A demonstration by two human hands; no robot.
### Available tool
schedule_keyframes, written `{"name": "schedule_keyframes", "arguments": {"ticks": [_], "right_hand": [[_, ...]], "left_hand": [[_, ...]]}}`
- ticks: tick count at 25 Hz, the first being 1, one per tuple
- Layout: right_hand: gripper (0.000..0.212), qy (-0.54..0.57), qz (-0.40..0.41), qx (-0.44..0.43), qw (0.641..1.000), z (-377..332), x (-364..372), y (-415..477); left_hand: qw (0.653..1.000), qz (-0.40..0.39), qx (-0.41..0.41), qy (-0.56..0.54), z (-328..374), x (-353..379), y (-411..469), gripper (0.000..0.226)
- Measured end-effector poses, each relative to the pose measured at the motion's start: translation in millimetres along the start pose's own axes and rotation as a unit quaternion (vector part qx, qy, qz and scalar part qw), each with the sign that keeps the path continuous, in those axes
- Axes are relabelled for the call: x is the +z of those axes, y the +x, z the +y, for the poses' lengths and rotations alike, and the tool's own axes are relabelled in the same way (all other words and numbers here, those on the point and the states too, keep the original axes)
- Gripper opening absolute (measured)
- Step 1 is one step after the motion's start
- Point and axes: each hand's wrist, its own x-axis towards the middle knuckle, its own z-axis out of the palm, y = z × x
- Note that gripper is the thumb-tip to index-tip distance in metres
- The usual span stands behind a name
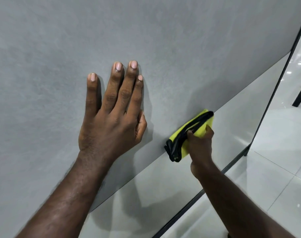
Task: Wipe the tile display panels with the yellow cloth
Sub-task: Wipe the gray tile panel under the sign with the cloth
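I am pressing my left hand (110, 115) flat, fingers spread, on the grey tile panel (172, 45) while my right hand (200, 143) is gripping the folded yellow cloth (189, 133) against its lower edge.

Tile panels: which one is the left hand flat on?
The darker matt grey panel: the left hand lies flat on it. The lighter glossy panel meets the yellow cloth, held by the right hand, at the seam.

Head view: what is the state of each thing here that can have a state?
left hand: open, fingers straight, flat on the dark grey panel.
right hand: grips the yellow cloth.
yellow cloth: folded, held against the seam between the panels.
light grey panel: glossy, below the dark one.
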Motion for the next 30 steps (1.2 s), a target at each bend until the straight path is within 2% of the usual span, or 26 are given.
{"name": "schedule_keyframes", "arguments": {"ticks": [3,4,5,6,7,8,11,12,13,14,15,16,20,21,22,23,24,25,27,28,29,30], "right_hand": [[0.077,-0.027,-0.017,-0.220,0.975,-23.4,-9.3,-6.7],[0.078,-0.031,-0.014,-0.247,0.968,-26.4,-10.7,-1.1],[0.079,-0.035,-0.003,-0.235,0.971,-25.3,-13.1,9.1],[0.080,-0.014,0.006,-0.171,0.985,-25.9,-14.8,17.6],[0.079,0.006,-0.001,-0.068,0.998,-26.8,-18.1,26.2],[0.079,0.006,-0.002,-0.018,1.000,-28.3,-22.4,33.0],[0.082,-0.027,-0.032,-0.224,0.974,-41.7,-31.2,34.3],[0.080,-0.036,-0.029,-0.265,0.963,-39.3,-32.8,42.8],[0.080,-0.038,-0.023,-0.252,0.967,-33.8,-37.2,55.3],[0.079,-0.019,-0.015,-0.183,0.983,-30.5,-40.7,66.1],[0.079,0.007,-0.026,-0.062,0.998,-30.2,-44.7,72.1],[0.079,0.014,-0.017,0.008,1.000,-29.3,-48.3,80.8],[0.080,-0.040,-0.034,-0.232,0.971,-40.9,-56.4,89.7],[0.080,-0.039,-0.019,-0.214,0.976,-39.7,-58.4,97.8],[0.080,-0.014,-0.005,-0.139,0.990,-39.5,-59.7,104.0],[0.079,0.008,-0.003,-0.026,1.000,-36.9,-59.7,108.2],[0.079,0.007,0.001,0.022,1.000,-34.5,-59.7,110.8],[0.079,-0.025,-0.011,-0.044,0.999,-36.6,-60.7,105.0],[0.080,-0.052,-0.035,-0.223,0.973,-37.6,-58.7,93.3],[0.080,-0.072,-0.011,-0.270,0.960,-37.0,-57.6,104.3],[0.080,-0.080,0.016,-0.253,0.964,-38.0,-57.9,119.0],[0.079,-0.042,0.041,-0.152,0.987,-40.1,-59.2,129.4]], "left_hand": [[0.999,0.017,-0.022,-0.024,1.1,-0.8,7.6,0.064],[0.999,0.021,-0.028,-0.037,3.3,-1.2,12.9,0.061],[0.998,0.020,-0.029,-0.050,5.8,-1.9,18.7,0.059],[0.998,0.015,-0.027,-0.060,8.5,-2.7,25.3,0.058],[0.998,0.010,-0.024,-0.064,11.2,-3.4,33.3,0.058],[0.998,0.007,-0.021,-0.063,14.0,-3.4,41.2,0.058],[0.999,0.003,-0.009,-0.053,25.3,4.0,60.9,0.062],[0.999,0.004,-0.006,-0.053,30.9,7.4,64.2,0.063],[0.999,0.006,-0.008,-0.049,37.5,10.7,65.8,0.064],[0.999,0.008,-0.012,-0.043,43.1,13.5,65.0,0.065],[0.999,0.010,-0.015,-0.033,47.4,16.0,62.9,0.067],[1.000,0.012,-0.018,-0.022,51.7,18.9,61.6,0.067],[0.999,0.019,-0.033,-0.007,61.9,25.4,54.6,0.070],[0.999,0.022,-0.037,-0.003,63.4,26.3,53.5,0.070],[0.999,0.024,-0.037,0.001,64.3,26.9,53.2,0.071],[0.999,0.026,-0.036,0.006,64.8,27.4,53.2,0.071],[0.999,0.028,-0.034,0.010,65.6,28.2,53.6,0.072],[0.999,0.029,-0.035,0.010,66.3,29.4,53.5,0.072],[0.999,0.029,-0.043,0.007,68.1,32.2,53.0,0.074],[0.998,0.028,-0.049,0.003,70.3,32.4,51.8,0.075],[0.998,0.027,-0.055,0.002,72.5,32.6,50.3,0.075],[0.998,0.025,-0.058,0.001,75.3,32.7,48.8,0.076]]}}
